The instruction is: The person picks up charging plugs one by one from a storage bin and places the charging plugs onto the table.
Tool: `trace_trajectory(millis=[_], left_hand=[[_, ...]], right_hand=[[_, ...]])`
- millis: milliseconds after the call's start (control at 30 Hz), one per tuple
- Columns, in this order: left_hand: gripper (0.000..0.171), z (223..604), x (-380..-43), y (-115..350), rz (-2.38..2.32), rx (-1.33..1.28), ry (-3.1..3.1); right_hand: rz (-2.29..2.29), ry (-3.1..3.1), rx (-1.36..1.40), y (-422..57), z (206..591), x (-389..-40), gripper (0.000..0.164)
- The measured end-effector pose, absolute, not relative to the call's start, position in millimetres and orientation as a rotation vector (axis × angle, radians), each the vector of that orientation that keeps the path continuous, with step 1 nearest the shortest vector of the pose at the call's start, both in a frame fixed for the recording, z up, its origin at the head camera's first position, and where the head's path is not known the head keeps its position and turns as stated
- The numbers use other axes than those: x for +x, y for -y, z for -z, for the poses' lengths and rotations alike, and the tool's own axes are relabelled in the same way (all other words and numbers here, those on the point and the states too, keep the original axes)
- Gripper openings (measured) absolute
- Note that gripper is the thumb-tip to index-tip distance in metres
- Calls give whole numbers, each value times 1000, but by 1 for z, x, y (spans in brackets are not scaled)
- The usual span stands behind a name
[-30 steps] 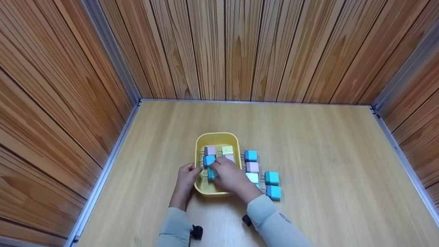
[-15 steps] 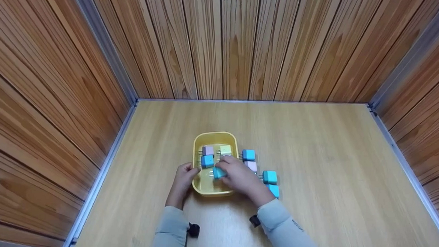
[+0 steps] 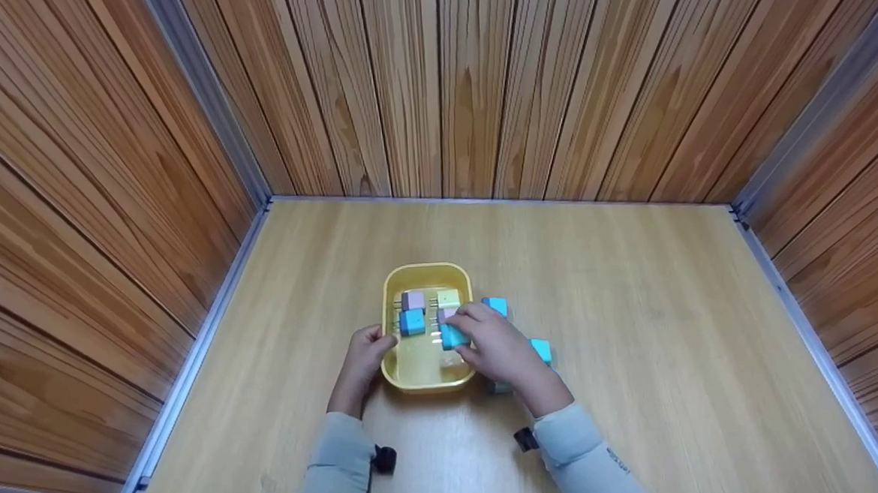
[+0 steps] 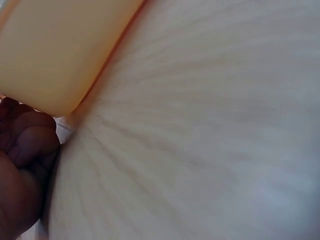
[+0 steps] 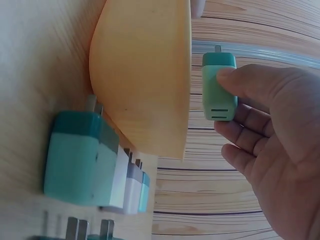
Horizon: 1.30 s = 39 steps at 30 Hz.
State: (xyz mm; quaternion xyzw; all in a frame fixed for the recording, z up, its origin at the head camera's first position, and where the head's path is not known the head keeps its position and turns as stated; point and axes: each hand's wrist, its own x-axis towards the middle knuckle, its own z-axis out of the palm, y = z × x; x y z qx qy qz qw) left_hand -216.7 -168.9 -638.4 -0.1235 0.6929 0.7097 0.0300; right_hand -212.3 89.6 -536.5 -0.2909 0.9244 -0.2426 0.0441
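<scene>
My right hand (image 3: 501,348) pinches a teal plug charger (image 3: 454,336) between thumb and fingers, above the right side of a yellow tray (image 3: 430,387). In the right wrist view that charger (image 5: 219,92) stands higher than the tray's rim, with a metal prong pointing up in the picture. My left hand (image 3: 361,362) holds the tray's left rim, thumb over the edge. Inside the tray sit a purple charger (image 3: 412,300), a blue charger (image 3: 412,323) and a pale yellow charger (image 3: 448,298). Another purple charger (image 3: 445,315) is partly hidden by my right hand.
Right of the tray, more chargers stand on the table (image 3: 623,319), among them a blue one (image 3: 496,305) and a teal one (image 3: 541,348). A row with a white charger (image 5: 119,177) shows in the right wrist view. Wood-panelled walls (image 3: 468,87) enclose the table.
My right hand has lifted the teal charger from the tray's left column and carried it rightward. My left hand has kept its place on the rim.
</scene>
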Motion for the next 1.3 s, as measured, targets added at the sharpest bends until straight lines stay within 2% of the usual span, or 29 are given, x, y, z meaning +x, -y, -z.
trace_trajectory(millis=[333, 667, 1067, 1300], left_hand=[[11, 639, -216, 168, -2165, -364, -2132], [8, 635, -219, 169, -2163, -403, -2126], [8, 635, -218, 172, -2141, -411, -2111], [8, 639, -216, 171, -2195, -393, -2097]], right_hand=[[733, -2941, -971, -107, 532, -213, 48], [748, -2965, -837, -120, 526, -219, 48], [753, -2955, -766, -130, 530, -223, 54], [732, -2975, -759, -137, 531, -225, 52]])
